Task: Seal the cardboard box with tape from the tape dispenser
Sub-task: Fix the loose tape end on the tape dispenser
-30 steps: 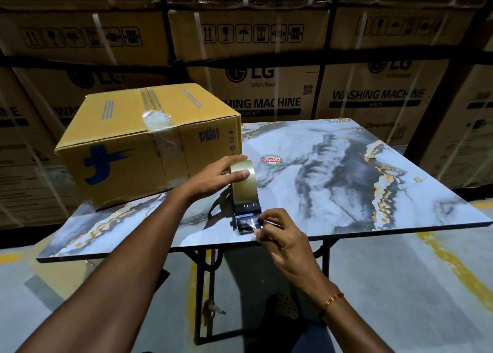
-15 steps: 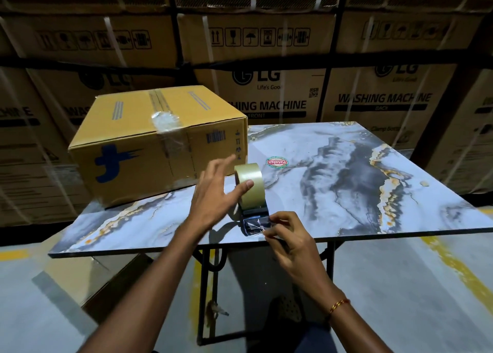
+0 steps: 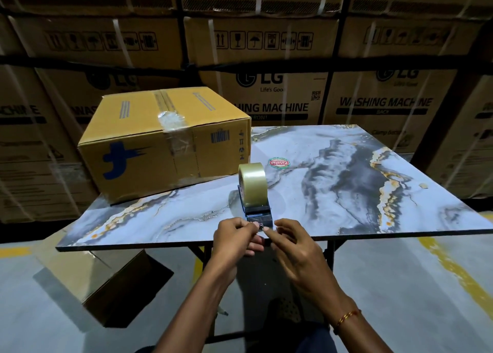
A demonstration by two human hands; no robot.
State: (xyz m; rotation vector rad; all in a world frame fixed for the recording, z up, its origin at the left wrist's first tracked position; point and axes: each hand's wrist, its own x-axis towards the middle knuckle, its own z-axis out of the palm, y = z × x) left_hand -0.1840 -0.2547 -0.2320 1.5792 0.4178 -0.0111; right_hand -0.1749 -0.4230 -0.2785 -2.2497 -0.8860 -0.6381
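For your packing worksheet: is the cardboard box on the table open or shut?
Shut. The cardboard box's top flaps lie flat, with clear tape over the seam.

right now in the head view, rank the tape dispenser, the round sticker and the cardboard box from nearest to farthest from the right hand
1. tape dispenser: just ahead of the right hand, at the near table edge.
2. round sticker: farther back on the table, beyond the dispenser.
3. cardboard box: farthest, at the back left corner.
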